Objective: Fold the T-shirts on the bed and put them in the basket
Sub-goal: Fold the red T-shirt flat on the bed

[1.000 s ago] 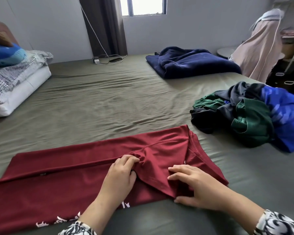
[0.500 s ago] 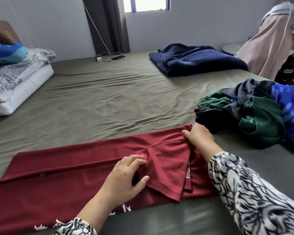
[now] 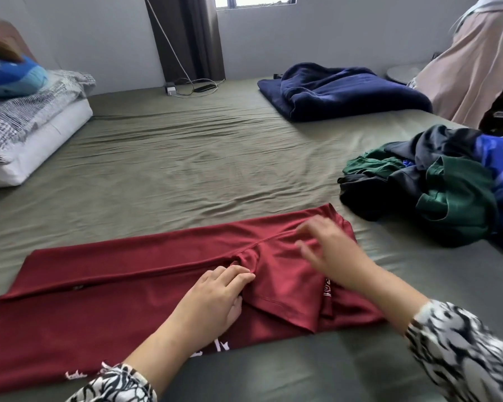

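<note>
In the head view, a red T-shirt [image 3: 145, 274] lay flat on the near part of the bed [image 3: 186, 158], its long sides and one sleeve folded in. The left hand [image 3: 212, 297] pressed on it with straight fingers beside the sleeve fold; the right hand [image 3: 328, 250], blurred, hovered over the sleeve end with fingers spread, grasping nothing. The folding looked midway; next, probably, the shirt needed doubling end to end, while a pile of clothes [image 3: 436, 187] waited well apart and no basket showed.

Right hand [image 3: 328, 250] (motion-blurred)
</note>
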